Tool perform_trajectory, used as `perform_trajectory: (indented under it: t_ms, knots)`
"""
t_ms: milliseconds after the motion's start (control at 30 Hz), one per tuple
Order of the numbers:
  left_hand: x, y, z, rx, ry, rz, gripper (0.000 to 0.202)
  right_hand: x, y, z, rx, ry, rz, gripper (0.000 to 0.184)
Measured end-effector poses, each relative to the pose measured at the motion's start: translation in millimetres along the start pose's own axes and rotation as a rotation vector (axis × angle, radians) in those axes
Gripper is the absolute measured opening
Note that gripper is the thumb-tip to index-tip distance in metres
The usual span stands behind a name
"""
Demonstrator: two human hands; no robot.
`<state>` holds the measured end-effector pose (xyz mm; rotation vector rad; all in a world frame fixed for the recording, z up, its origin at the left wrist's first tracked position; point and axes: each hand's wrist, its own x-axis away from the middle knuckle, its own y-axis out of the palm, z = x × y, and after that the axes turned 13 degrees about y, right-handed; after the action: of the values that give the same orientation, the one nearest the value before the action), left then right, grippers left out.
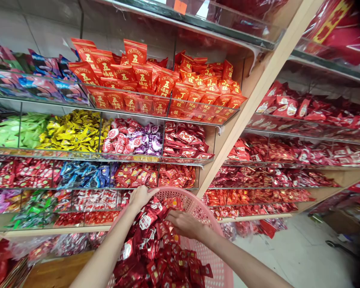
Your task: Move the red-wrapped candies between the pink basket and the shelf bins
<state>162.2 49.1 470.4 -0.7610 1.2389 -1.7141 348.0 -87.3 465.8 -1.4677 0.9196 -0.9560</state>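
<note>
Red foil packets [159, 252] fill the pink plastic basket [204, 212] under my right hand [184, 224], which lies open on them; my left hand [141, 198] meets the rim [171, 191], grip unclear; glass shelves [78, 154] beyond hold plenty more.

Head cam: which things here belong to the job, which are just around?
Job:
left hand, on the basket rim
right hand, touching the packets
pink basket
shiny red packets, in the basket

Around:
glass shelves
red top-shelf packets
yellow packets
wooden post
floor
</note>
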Motion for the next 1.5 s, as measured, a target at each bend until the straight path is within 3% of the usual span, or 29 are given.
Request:
perform_trajectory:
  t_ms: [133, 300, 500, 733, 900, 1000, 1133, 1267, 1500]
  knots:
    - [1, -0.9, 1, -0.003, -0.008, -0.002, 0.072, -3, 9, 5, 0.086, -0.064, 0.071, 0.027]
    - [2, -2.6, 2, -0.001, -0.009, -0.008, 0.072, 0, 17, 6, 0.077, -0.041, 0.107, 0.029]
    - [1, -2.5, 1, 0.000, -0.007, 0.002, 0.071, 1, -5, 9, 0.009, -0.032, 0.082, 0.037]
    - [1, -2.6, 3, -0.003, -0.020, 0.000, 0.077, -59, -43, 40, -0.068, 0.339, 0.203, 0.027]
    - [3, -4.5, 4, -0.002, -0.005, 0.007, 0.079, -104, -38, 54, -0.070, 0.634, 0.199, 0.026]
    - [4, -5.5, 5, -0.010, -0.014, 0.007, 0.076, -115, -31, 56, -0.094, 0.724, 0.160, 0.027]
    - [4, -6.2, 6, -0.010, -0.020, 0.005, 0.073, -117, -27, 57, -0.130, 0.732, 0.163, 0.022]
    - [4, -5.8, 6, -0.007, -0.018, -0.005, 0.074, -118, -27, 55, -0.291, 0.729, 0.267, 0.015]
    - [2, -2.4, 4, -0.027, -0.017, 0.000, 0.079, -124, -27, 52, -0.456, 0.664, 0.368, 0.020]
